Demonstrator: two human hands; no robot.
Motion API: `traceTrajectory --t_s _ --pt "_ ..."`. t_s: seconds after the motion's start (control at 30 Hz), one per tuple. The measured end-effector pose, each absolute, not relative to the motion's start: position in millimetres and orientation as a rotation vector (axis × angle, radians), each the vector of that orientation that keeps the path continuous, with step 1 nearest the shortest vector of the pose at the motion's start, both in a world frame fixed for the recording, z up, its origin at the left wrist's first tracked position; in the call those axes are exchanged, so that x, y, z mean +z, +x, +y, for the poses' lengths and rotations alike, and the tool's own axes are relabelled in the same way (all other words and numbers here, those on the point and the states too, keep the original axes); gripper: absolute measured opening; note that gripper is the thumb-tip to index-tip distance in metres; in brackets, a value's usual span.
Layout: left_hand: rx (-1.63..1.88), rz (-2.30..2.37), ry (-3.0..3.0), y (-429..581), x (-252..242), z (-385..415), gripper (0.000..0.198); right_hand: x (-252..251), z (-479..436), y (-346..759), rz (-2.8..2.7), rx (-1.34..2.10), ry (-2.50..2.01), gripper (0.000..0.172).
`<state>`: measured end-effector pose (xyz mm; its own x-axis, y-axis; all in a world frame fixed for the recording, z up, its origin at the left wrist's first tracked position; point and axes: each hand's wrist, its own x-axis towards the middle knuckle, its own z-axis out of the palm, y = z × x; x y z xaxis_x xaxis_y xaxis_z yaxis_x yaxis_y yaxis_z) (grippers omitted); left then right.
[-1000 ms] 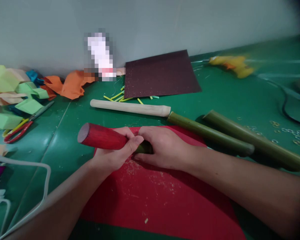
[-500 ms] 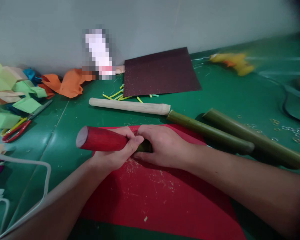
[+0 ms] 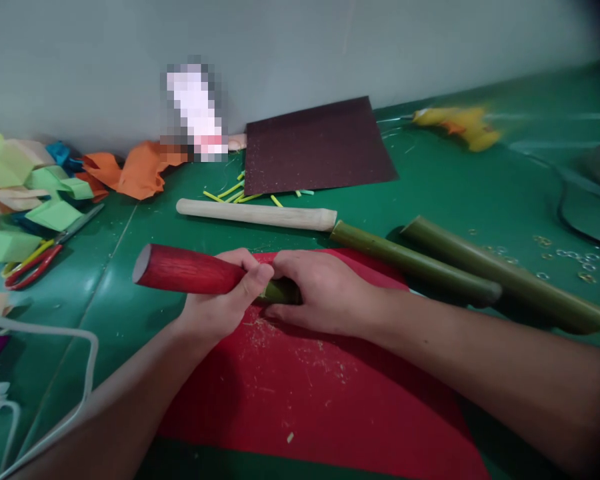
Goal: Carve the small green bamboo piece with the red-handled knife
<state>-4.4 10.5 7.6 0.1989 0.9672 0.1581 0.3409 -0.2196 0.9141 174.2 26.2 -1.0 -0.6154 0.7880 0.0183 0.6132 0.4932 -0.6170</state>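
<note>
Over the middle of a red sheet, both hands grip one stick that lies almost level, held just above the sheet. The left hand is wrapped around the red-painted half, with the thumb pressed along the top and the flat grey end pointing left, past the sheet's edge. The right hand is clasped over the other half. Only a short olive-green stretch of that half shows between the two hands, which nearly touch there.

Pale shavings are scattered on the sheet just below the hands. The sheet rests on a green table.

Just behind the hands lies a longer pole, pale and bare at its left part and green at its right. Beside it to the right lies a thicker green tube, also slanting down to the right.

Farther back, a dark brown sheet lies flat near the wall, with short yellow-green strips along its front edge. A blurred yellow tool sits at the far right rear, and small metal rings are strewn near the right edge.

At the left, scissors with red handles lie next to a heap of green and orange paper scraps. A white cable loops across the near left corner.
</note>
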Motion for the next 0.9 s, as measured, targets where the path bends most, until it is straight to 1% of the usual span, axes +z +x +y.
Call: traceTrajectory --t_s 0.3,0.43,0.6,0.77,0.9 --pt "0.937 1.219 1.793 -4.2 9.6 9.6 0.035 -0.9 26.2 175.7 -2.402 0.898 -1.150 0.024" --pt "1.019 1.263 1.814 0.9 11.0 8.8 0.028 -0.4 25.8 174.4 -2.397 0.883 -1.164 0.023" --pt "1.141 1.401 1.785 1.0 5.0 11.5 0.023 -0.6 26.2 173.7 -2.423 0.838 -1.188 0.028" --pt "1.161 1.275 1.726 -8.4 -0.4 12.8 0.037 -1.1 26.0 175.2 -2.443 0.844 -1.193 0.030" --pt "1.163 1.167 1.776 -15.4 -2.9 9.2 0.051 -2.8 25.5 175.9 -2.449 0.753 -1.174 0.029"
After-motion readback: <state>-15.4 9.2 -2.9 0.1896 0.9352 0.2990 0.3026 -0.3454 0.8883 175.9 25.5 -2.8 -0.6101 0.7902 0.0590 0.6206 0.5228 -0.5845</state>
